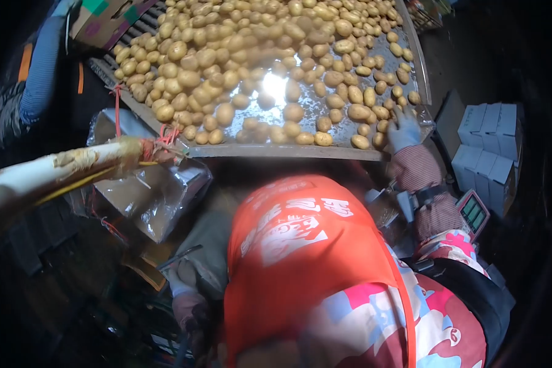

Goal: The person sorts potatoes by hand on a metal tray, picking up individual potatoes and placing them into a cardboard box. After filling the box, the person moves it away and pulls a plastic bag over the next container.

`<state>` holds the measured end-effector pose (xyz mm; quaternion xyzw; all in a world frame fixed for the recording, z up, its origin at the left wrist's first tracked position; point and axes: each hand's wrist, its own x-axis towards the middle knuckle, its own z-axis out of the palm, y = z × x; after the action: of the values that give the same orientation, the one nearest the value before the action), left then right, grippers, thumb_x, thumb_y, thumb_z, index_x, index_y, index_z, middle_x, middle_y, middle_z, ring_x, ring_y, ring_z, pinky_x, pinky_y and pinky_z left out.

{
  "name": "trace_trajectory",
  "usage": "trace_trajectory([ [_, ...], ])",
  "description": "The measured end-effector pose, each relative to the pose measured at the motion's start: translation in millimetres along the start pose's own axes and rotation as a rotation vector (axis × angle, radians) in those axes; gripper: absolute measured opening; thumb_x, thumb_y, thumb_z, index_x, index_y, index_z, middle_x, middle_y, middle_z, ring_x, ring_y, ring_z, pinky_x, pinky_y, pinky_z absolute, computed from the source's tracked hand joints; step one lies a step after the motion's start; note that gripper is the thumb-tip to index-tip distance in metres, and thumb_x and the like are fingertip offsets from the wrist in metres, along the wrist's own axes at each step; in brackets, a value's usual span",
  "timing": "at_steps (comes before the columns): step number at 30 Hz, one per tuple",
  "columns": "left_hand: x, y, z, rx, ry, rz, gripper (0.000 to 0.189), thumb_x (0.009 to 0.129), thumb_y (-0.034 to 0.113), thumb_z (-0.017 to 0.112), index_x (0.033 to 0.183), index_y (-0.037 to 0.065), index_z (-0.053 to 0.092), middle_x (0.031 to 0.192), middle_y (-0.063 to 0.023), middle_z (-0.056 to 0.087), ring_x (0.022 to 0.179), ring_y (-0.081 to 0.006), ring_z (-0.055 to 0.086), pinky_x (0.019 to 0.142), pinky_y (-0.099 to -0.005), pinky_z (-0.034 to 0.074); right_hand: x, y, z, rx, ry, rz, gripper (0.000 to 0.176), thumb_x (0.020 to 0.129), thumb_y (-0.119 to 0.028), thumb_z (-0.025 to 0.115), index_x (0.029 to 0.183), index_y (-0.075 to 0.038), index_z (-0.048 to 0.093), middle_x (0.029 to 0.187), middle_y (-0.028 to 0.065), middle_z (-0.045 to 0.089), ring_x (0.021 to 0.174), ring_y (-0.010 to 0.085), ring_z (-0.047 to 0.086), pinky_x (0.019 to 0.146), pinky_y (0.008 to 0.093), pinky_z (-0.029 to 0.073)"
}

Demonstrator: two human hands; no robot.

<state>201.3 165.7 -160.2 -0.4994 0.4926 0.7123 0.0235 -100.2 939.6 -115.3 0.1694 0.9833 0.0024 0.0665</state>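
My right hand (405,131), in a pale glove, reaches over the front right corner of the sorting table (300,151). Its fingers are stretched apart against potatoes (358,112) there, gripping none that shows. Low on the left, beside my orange apron (300,227), is my left hand (183,277), gloved too and in shadow. It is right by a grey-green sheet or bag (207,248) and a thin dark bar (181,256); its fingers are too dim to make out. Potatoes lie thickly at the back and left of the table, more thinly at the front.
A taped pole (61,168) juts in from the left, tied with red string to the table corner. Clear plastic (150,199) hangs below it. Stacked white boxes (487,147) and a scale display (472,213) stand right. Another person's blue sleeve (42,73) is by a carton (107,23).
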Motion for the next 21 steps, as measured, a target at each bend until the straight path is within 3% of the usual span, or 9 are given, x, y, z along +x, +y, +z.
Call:
trace_trajectory([
  [2, -46, 78, 173, 0.026, -0.086, -0.211, 0.043, 0.100, 0.026, 0.055, 0.137, 0.004, 0.054, 0.129, -0.0169, 0.060, 0.106, -0.0256, 0.059, 0.092, -0.0332, 0.050, -19, -63, -4, 0.126, 0.378, -0.300, 0.057, 0.079, -0.010, 0.064, 0.135, -0.008, 0.059, 0.134, 0.0209, 0.058, 0.123, 0.0403, 0.056, 0.107, 0.0458, 0.045],
  [3, -59, 96, 242, 0.207, -0.158, -0.208, 0.042, 0.097, 0.029, 0.058, 0.132, 0.006, 0.058, 0.124, -0.0154, 0.063, 0.096, -0.0209, 0.061, 0.084, -0.0307, 0.052, -20, -94, -20, 0.219, 0.170, -0.335, 0.048, 0.079, -0.009, 0.065, 0.127, -0.008, 0.062, 0.119, 0.0180, 0.062, 0.110, 0.0392, 0.060, 0.094, 0.0479, 0.050],
  [5, -62, 100, 343, 0.454, -0.254, -0.290, 0.035, 0.095, 0.029, 0.062, 0.122, 0.007, 0.064, 0.113, -0.0105, 0.069, 0.078, -0.0151, 0.062, 0.066, -0.0273, 0.052, -12, -109, 7, 0.172, 0.398, -0.423, 0.042, 0.080, -0.011, 0.067, 0.121, -0.014, 0.063, 0.105, 0.0150, 0.059, 0.098, 0.0363, 0.060, 0.082, 0.0489, 0.049],
  [7, -87, 104, 438, 0.702, -0.375, -0.298, 0.029, 0.098, 0.030, 0.059, 0.117, 0.009, 0.065, 0.109, -0.0087, 0.071, 0.074, -0.0144, 0.062, 0.062, -0.0268, 0.051, -2, -109, 2, 0.068, 0.175, -0.227, 0.040, 0.081, -0.013, 0.068, 0.120, -0.019, 0.064, 0.105, 0.0141, 0.059, 0.098, 0.0350, 0.060, 0.082, 0.0483, 0.049],
  [11, -84, 74, 524, 0.717, -0.906, -0.040, 0.048, 0.102, 0.041, 0.050, 0.130, 0.004, 0.059, 0.118, -0.0114, 0.070, 0.092, -0.0195, 0.066, 0.077, -0.0317, 0.053, 16, -82, -6, 0.167, -0.105, -0.079, 0.047, 0.084, -0.020, 0.071, 0.130, -0.025, 0.061, 0.113, 0.0142, 0.061, 0.104, 0.0353, 0.061, 0.091, 0.0466, 0.049],
  [13, -99, 67, 566, 0.723, -0.852, -0.301, 0.041, 0.103, 0.038, 0.050, 0.121, 0.004, 0.063, 0.114, -0.0138, 0.069, 0.100, -0.0264, 0.068, 0.092, -0.0378, 0.055, 16, -87, -15, 0.453, -0.112, -0.038, 0.051, 0.086, -0.023, 0.070, 0.135, -0.022, 0.059, 0.117, 0.0161, 0.061, 0.108, 0.0363, 0.060, 0.096, 0.0457, 0.048],
  [15, -107, 50, 562, 0.367, -0.850, -0.570, 0.044, 0.102, 0.043, 0.051, 0.127, 0.008, 0.059, 0.133, -0.0164, 0.061, 0.122, -0.0282, 0.058, 0.106, -0.0394, 0.049, -15, -101, -56, 0.854, -0.049, 0.023, 0.053, 0.089, -0.025, 0.069, 0.140, -0.017, 0.055, 0.121, 0.0187, 0.061, 0.113, 0.0374, 0.058, 0.101, 0.0448, 0.046],
  [18, -87, 35, 547, 0.006, -0.819, -0.772, 0.040, 0.101, 0.042, 0.053, 0.122, 0.008, 0.058, 0.126, -0.0137, 0.058, 0.117, -0.0261, 0.056, 0.100, -0.0382, 0.049, -40, -113, -45, 1.010, -0.332, -0.405, 0.052, 0.095, -0.026, 0.063, 0.142, -0.009, 0.052, 0.125, 0.0208, 0.059, 0.120, 0.0374, 0.055, 0.107, 0.0437, 0.041],
  [21, -54, 13, 524, -0.234, -0.828, -0.820, 0.036, 0.100, 0.040, 0.056, 0.110, 0.006, 0.059, 0.107, -0.0099, 0.060, 0.099, -0.0237, 0.058, 0.088, -0.0367, 0.052, -41, -117, -21, 0.651, -0.024, -0.763, 0.052, 0.089, -0.024, 0.064, 0.138, -0.007, 0.054, 0.132, 0.0192, 0.056, 0.123, 0.0376, 0.053, 0.106, 0.0468, 0.041],
])
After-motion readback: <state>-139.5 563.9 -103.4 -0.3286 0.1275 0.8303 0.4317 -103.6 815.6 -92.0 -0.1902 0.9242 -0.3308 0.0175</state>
